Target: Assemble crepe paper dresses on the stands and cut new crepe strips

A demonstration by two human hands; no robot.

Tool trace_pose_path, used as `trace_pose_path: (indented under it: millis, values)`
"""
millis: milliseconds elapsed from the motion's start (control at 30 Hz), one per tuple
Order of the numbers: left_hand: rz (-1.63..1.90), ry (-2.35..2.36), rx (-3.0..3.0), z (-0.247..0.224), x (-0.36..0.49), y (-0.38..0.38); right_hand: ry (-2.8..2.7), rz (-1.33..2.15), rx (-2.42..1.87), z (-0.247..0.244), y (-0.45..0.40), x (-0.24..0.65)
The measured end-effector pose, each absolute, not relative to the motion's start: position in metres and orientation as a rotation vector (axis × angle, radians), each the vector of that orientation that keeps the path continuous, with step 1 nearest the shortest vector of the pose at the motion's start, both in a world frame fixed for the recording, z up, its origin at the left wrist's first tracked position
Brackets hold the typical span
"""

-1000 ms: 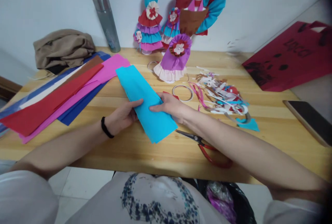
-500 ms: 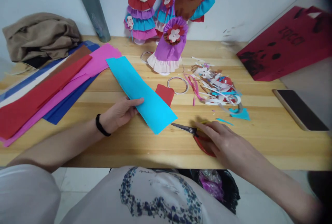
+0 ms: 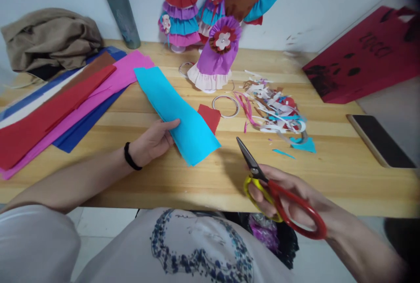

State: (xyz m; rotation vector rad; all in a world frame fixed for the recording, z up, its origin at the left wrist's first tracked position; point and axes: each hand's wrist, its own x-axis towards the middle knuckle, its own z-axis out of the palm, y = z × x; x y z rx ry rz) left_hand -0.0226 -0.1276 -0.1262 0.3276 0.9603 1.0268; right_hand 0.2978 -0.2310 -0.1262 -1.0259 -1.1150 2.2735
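Note:
A folded strip of bright blue crepe paper (image 3: 183, 117) is pinched at its near edge by my left hand (image 3: 155, 143), thumb on top. My right hand (image 3: 295, 191) is closed on a pair of scissors (image 3: 254, 165) with one yellow and one red handle; the blades are together and point up and away to the left. The scissors are apart from the blue paper. Beyond the strip lie a small red paper piece (image 3: 210, 118) and a white ring of tape (image 3: 225, 106).
Coloured paper strips (image 3: 59, 130) are stacked at left by a brown cloth (image 3: 52, 40) and a bottle (image 3: 121, 12). Paper dresses (image 3: 223, 51) stand at the wall. Paper scraps (image 3: 272, 108), a phone (image 3: 380, 138) and a red bag (image 3: 357, 60) are at right.
My right hand has lifted the scissors off the table and turned them so the blades point upward. My left hand keeps hold of the blue paper, nearly in place.

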Motion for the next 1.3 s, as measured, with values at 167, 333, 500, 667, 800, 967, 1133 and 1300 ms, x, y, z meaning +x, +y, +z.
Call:
trace_pose_path:
  millis: [167,333,500,667,800,967,1133,1300]
  values:
    - [1.010,0.927,0.335,-0.126,-0.018,-0.126,-0.906,2.449,-0.546,-0.143,-0.227,0.274]
    - [1.016,0.902,0.341,-0.125,-0.015,-0.124,-0.990,2.529,-0.467,-0.136,-0.221,0.264]
    - [1.001,0.902,0.372,-0.126,-0.016,-0.124,-0.993,2.534,-0.537,-0.132,-0.216,0.257]
    - [0.976,0.877,0.398,-0.128,-0.018,-0.125,-1.006,2.525,-0.543,-0.132,-0.210,0.254]
    - [0.978,0.853,0.437,-0.131,-0.019,-0.125,-0.982,2.518,-0.529,-0.133,-0.207,0.254]
    - [0.994,0.839,0.504,-0.136,-0.019,-0.124,-0.884,2.561,-0.584,-0.129,-0.202,0.251]
    - [0.994,0.829,0.517,-0.139,-0.021,-0.124,-0.765,2.591,-0.698,-0.121,-0.196,0.247]
    - [1.017,0.833,0.518,-0.139,-0.021,-0.123,-0.846,2.593,-0.738,-0.117,-0.197,0.254]
